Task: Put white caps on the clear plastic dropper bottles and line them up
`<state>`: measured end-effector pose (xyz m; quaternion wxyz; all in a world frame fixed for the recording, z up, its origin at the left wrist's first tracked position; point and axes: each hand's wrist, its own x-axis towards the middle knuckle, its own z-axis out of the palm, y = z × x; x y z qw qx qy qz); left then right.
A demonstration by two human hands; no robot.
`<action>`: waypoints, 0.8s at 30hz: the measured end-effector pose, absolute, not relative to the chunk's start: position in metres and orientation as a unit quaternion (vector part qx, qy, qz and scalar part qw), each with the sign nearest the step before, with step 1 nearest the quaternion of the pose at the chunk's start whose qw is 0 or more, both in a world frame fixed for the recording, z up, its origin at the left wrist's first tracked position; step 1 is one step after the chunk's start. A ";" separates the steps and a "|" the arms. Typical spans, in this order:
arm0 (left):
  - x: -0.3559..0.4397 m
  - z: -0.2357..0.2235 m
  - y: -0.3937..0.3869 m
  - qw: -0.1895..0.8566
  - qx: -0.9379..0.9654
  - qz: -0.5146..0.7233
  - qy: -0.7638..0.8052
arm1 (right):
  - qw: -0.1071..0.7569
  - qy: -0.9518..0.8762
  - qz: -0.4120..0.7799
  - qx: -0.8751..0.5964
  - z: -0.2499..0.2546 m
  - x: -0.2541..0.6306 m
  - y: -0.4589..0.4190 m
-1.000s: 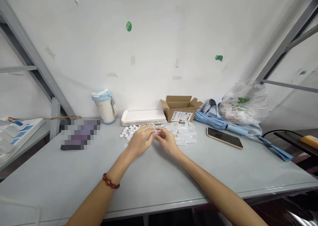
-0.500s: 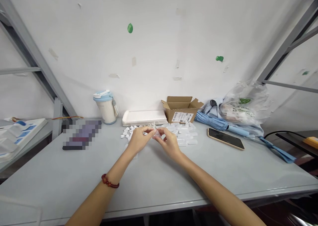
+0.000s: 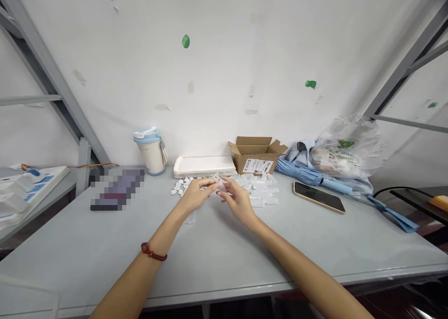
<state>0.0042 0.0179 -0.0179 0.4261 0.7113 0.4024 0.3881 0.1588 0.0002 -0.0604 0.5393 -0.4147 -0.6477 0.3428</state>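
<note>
Over the middle of the table, my left hand [image 3: 196, 194] and my right hand [image 3: 239, 203] meet with their fingertips pinched around a small translucent plastic piece [image 3: 221, 187]. Its exact shape is partly covered by the fingers. Behind and to the left of my left hand lie several small white plastic caps [image 3: 179, 186]. A heap of translucent plastic tubes [image 3: 263, 188] spreads to the right, behind my right hand. Another translucent tube [image 3: 191, 217] rests on the table just under my left wrist.
Along the wall stand a cup with a blue lid [image 3: 151, 153], a stack of white trays [image 3: 205, 165] and an open cardboard box [image 3: 254, 158]. On the right lie a phone [image 3: 318, 196], a folded blue umbrella [image 3: 303, 172] and a plastic bag [image 3: 346, 151]. A blurred-out item [image 3: 119, 188] lies left.
The fingers have shifted slightly around the translucent piece, which now shows more between them. My left forearm moved a little, uncovering the tube beneath it. The whole view shifted slightly.
</note>
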 end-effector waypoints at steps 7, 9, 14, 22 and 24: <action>0.005 -0.022 0.022 0.416 0.691 0.422 0.414 | 0.555 -0.628 0.352 -0.417 -0.057 0.157 -0.002; 0.005 -0.021 0.021 0.419 0.694 0.415 0.412 | 0.557 -0.623 0.355 -0.419 -0.058 0.157 -0.002; 0.005 -0.016 0.016 0.433 0.688 0.394 0.429 | 0.553 -0.623 0.360 -0.420 -0.063 0.158 -0.002; 0.001 -0.019 0.020 0.389 0.705 0.391 0.445 | 0.518 -0.662 0.350 -0.413 -0.066 0.158 0.000; -0.002 -0.021 0.021 0.335 0.714 0.400 0.468 | 0.516 -0.654 0.357 -0.422 -0.065 0.157 -0.001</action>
